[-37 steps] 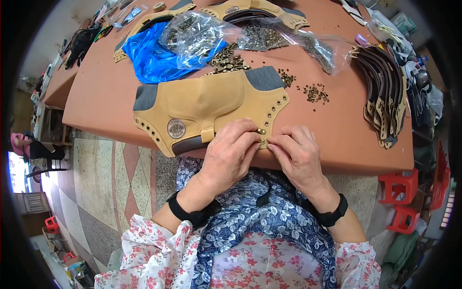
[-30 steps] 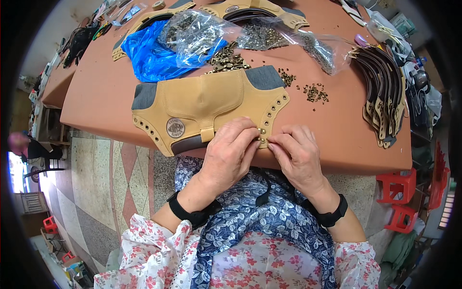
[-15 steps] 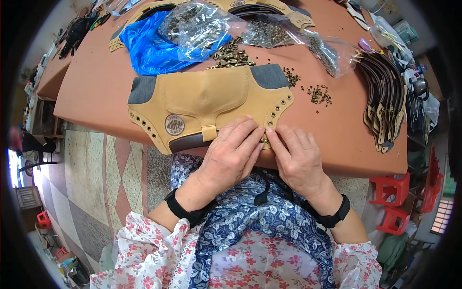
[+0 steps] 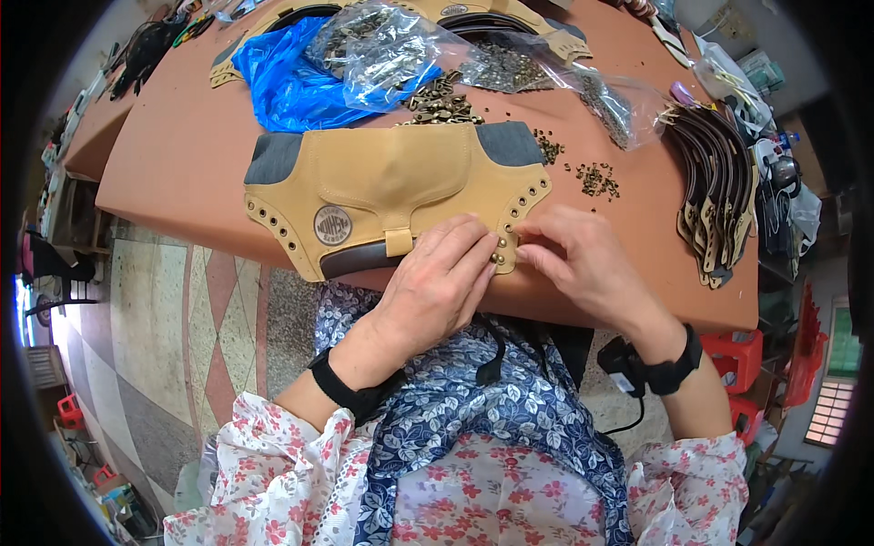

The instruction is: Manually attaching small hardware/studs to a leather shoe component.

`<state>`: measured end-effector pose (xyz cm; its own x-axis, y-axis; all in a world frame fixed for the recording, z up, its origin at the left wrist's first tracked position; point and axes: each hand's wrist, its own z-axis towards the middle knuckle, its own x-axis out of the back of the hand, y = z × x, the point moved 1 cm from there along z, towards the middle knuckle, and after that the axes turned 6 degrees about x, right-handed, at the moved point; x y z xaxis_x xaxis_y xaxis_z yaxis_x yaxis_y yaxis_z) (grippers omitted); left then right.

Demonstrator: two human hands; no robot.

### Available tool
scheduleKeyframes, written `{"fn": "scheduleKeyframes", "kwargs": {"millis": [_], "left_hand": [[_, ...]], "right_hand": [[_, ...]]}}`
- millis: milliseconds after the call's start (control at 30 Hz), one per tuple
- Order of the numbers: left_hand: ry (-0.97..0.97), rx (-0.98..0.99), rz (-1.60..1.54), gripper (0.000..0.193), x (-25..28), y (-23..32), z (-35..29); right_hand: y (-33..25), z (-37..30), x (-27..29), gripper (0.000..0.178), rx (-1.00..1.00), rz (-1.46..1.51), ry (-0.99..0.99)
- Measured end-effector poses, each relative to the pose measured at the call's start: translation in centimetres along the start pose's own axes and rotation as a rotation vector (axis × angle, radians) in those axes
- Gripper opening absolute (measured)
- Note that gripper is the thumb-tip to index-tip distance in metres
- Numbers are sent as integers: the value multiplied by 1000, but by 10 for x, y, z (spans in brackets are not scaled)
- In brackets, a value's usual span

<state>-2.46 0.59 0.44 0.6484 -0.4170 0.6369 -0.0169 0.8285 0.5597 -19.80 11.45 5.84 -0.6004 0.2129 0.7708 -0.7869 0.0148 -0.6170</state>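
Note:
A tan leather panel [image 4: 391, 173] with grey corners, a stitched flap and a round dark badge [image 4: 333, 226] lies at the table's front edge. Metal eyelets [image 4: 522, 202] line both of its slanted ends. A dark brown strip [image 4: 360, 258] runs along its near side, under a small tan loop. My left hand [image 4: 437, 278] holds down the panel's right end, fingers pressed together. Small brass fittings [image 4: 498, 258] show beside its fingertips. My right hand [image 4: 578, 259] is closed at the panel's right edge, thumb and fingers bent together; anything between them is hidden.
Loose brass pieces [image 4: 598, 180] lie right of the panel. Behind it are brass clasps [image 4: 442, 105], a blue plastic bag [image 4: 291, 86] and clear bags of metal parts [image 4: 505, 68]. Dark curved straps [image 4: 719, 187] are stacked at the right. Red stools [image 4: 733, 355] stand below the table.
My right hand has drawn back slightly from the brass fittings and turned, its fingers curling and its forearm swinging outward. My left hand stays on the panel.

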Motion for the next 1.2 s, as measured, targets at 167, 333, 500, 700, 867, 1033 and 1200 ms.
{"fn": "scheduleKeyframes", "kwargs": {"millis": [167,333,500,700,867,1033,1200], "left_hand": [[-11,-16,-5,32,1,-1,2],[-1,-30,-27,31,2,-1,0],[17,-27,-56,30,-2,-1,-2],[28,-35,-52,31,0,-1,-2],[20,-32,-48,32,1,-3,-2],[13,-36,-51,32,1,-5,-1],[16,-44,-54,33,0,-5,-1]], "right_hand": [[5,36,7,19,-137,-5,-286],[-3,65,15,24,-256,-102,-543],[-3,72,11,26,-228,-185,-591],[-10,66,9,25,-171,-225,-517],[-3,59,17,27,-127,-141,-495],[-6,55,11,33,-203,-170,-511],[-8,59,10,34,-159,-219,-547]]}}
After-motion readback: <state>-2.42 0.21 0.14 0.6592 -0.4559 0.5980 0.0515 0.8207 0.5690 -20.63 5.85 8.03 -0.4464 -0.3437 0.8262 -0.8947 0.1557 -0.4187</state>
